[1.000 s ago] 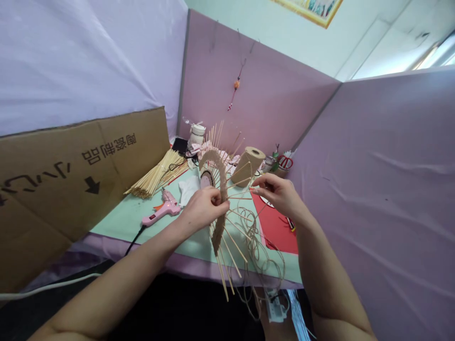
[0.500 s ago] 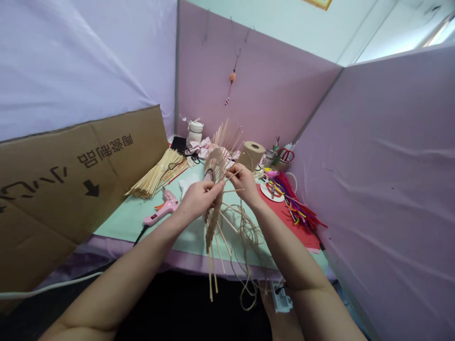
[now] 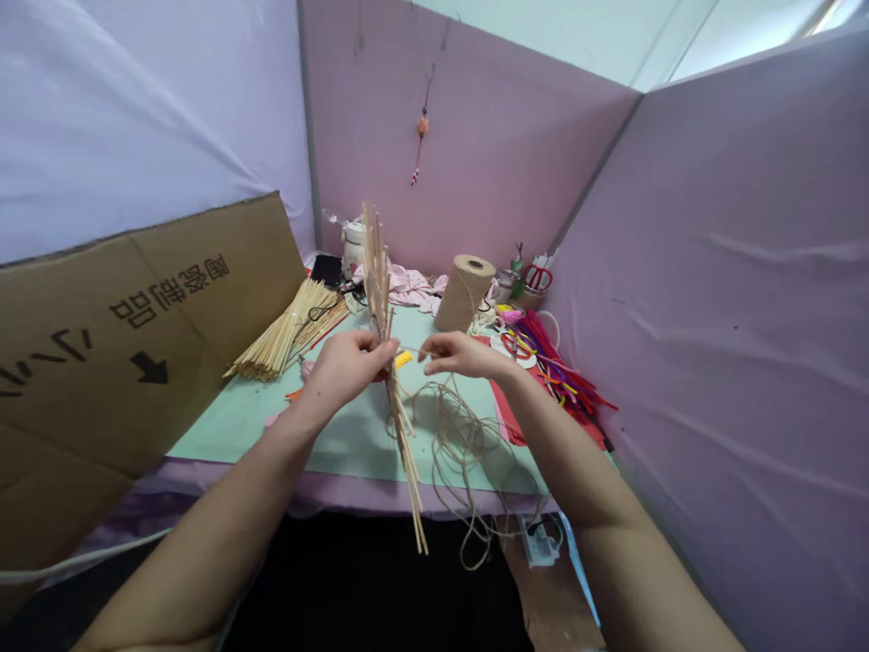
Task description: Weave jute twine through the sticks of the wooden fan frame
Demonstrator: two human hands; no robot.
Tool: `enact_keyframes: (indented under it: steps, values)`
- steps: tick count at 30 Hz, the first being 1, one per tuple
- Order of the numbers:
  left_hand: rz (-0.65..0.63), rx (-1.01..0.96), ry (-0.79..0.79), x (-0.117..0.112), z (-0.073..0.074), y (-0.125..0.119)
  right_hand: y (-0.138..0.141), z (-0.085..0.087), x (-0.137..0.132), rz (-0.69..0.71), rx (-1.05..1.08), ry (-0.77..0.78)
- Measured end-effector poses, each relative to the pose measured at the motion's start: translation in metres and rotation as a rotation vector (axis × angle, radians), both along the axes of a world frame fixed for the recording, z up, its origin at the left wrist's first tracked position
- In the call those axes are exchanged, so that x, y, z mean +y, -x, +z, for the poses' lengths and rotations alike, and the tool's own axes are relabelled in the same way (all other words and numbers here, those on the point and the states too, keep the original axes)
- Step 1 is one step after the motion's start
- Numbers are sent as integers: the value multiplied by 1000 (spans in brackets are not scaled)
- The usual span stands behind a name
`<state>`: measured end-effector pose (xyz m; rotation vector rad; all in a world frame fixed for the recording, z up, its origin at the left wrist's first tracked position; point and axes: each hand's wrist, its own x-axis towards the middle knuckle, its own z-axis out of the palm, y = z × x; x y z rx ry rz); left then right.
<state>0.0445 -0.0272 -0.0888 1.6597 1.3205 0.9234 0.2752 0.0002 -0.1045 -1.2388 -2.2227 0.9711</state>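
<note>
Wooden sticks make up a piece (image 3: 374,263) seen edge-on, leaning slightly, held up over the middle of the desk (image 3: 217,430); its upper tips rise in front of the pink wall (image 3: 509,136) and its lower ends show below the desk's near edge. The left hand (image 3: 357,362) pinches it around its middle, the thumb pressed against it and the fingers curled in. The right hand (image 3: 453,354) hangs just beside it, fingers half bent, thumb a little apart from the forefinger. A thin strand seems to run between those fingertips and the piece, though I cannot tell whether they grip it. Loose twine (image 3: 468,435) lies in tangled loops below the right hand and droops over the desk's edge, near a white power strip (image 3: 539,545). Something yellow (image 3: 403,359) shows between the two hands; what it is I cannot tell. Behind them stands a brown spool (image 3: 463,294), with a jar (image 3: 506,285) and red scissors (image 3: 539,277) farther right. Coloured strips (image 3: 577,385) lie on a red sheet (image 3: 512,427), partly hidden by the right arm. At left, a bundle (image 3: 281,337) of sticks lies beside the cardboard (image 3: 88,299), a phone (image 3: 327,270) just behind it
</note>
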Motion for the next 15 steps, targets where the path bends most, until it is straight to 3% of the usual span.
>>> enact_keyframes:
  steps: [2,4,7,9,11,13,14,15]
  values:
    - [50,90,12,-2,2,3,-39,-11,-9,-138,-121,-14]
    - [53,148,-3,-4,1,5,-79,-18,-19,-388,-186,-144]
    - [3,148,-63,-3,-3,5,-129,-4,-37,-744,-189,-247]
    - [-10,161,-77,-3,-4,4,-152,24,-50,-939,-91,-257]
    - [6,200,-56,-2,-3,4,-169,63,-62,-1119,53,-360]
    - [34,224,-22,-2,0,4,-184,107,-75,-1210,262,-510]
    - [44,222,-7,-3,2,5,-191,128,-83,-1259,338,-660]
    - [50,211,2,-3,4,5,-199,149,-90,-1214,296,-824]
